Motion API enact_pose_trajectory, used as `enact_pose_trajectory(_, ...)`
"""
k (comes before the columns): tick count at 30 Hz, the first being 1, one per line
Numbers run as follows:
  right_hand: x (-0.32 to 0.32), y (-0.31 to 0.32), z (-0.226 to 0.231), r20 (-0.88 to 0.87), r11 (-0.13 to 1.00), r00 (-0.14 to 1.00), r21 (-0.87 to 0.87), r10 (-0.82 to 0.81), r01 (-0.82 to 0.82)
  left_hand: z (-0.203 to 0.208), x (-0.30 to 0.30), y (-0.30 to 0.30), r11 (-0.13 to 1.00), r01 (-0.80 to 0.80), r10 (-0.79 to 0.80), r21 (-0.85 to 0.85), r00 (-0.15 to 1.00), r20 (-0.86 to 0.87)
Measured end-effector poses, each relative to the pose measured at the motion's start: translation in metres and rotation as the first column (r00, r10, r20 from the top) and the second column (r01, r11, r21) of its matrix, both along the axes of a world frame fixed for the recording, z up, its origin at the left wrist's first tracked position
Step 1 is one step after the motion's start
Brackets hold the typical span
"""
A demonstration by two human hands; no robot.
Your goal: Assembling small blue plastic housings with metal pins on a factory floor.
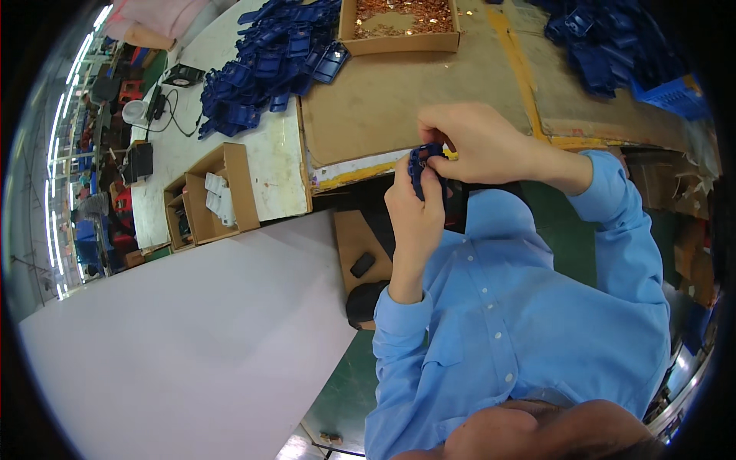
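In front of my chest, at the edge of the bench, my left hand is closed around a small dark blue plastic housing, with its thumb along the near side. My right hand comes in from the right, fingers curled and thumb pressed against the same housing. A small coppery patch shows on the housing between the hands. Whether the right fingertips also pinch a tiny piece is hidden. Beyond the hands, a shallow cardboard tray holds many small copper-coloured metal pieces.
Piles of blue plastic housings lie at the back left and back right, the latter by a blue crate. A cardboard box with white parts stands left. A pale panel fills the lower left. A person's arm shows far left.
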State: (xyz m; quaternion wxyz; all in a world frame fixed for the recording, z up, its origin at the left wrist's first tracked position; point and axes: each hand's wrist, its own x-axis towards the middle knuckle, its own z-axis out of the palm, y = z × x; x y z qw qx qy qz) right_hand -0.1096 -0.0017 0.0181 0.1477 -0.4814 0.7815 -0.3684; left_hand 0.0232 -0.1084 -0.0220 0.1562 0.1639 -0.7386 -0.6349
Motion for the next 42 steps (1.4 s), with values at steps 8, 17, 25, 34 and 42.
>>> enact_pose_trajectory(8, -0.012, 0.004, 0.002, 0.079, 0.999, 0.997, -0.022, 0.025, -0.023, 0.001, -0.008, -0.003, 0.999, 0.041, -0.040, -0.033, 0.999, 0.037)
enact_pose_trajectory(17, -0.021, 0.013, -0.002, 0.109, 0.999, 0.994, 0.036, -0.019, 0.015, 0.003, -0.018, 0.002, 0.992, 0.084, -0.078, -0.097, 0.995, 0.059)
enact_pose_trajectory(25, -0.009, 0.021, 0.009, 0.045, 0.999, 0.999, 0.018, -0.029, 0.028, 0.008, -0.012, 0.012, 0.995, 0.075, -0.074, -0.072, 0.997, 0.009)
enact_pose_trajectory(34, 0.002, 0.028, 0.022, 0.001, 0.998, 0.999, 0.058, -0.036, 0.036, 0.013, -0.004, 0.019, 0.997, 0.056, -0.058, -0.056, 0.997, -0.040)
enact_pose_trajectory(42, 0.003, 0.025, 0.022, -0.013, 0.998, 1.000, 0.066, -0.022, 0.022, 0.016, 0.000, 0.018, 0.996, 0.060, -0.064, -0.071, 0.997, -0.047)
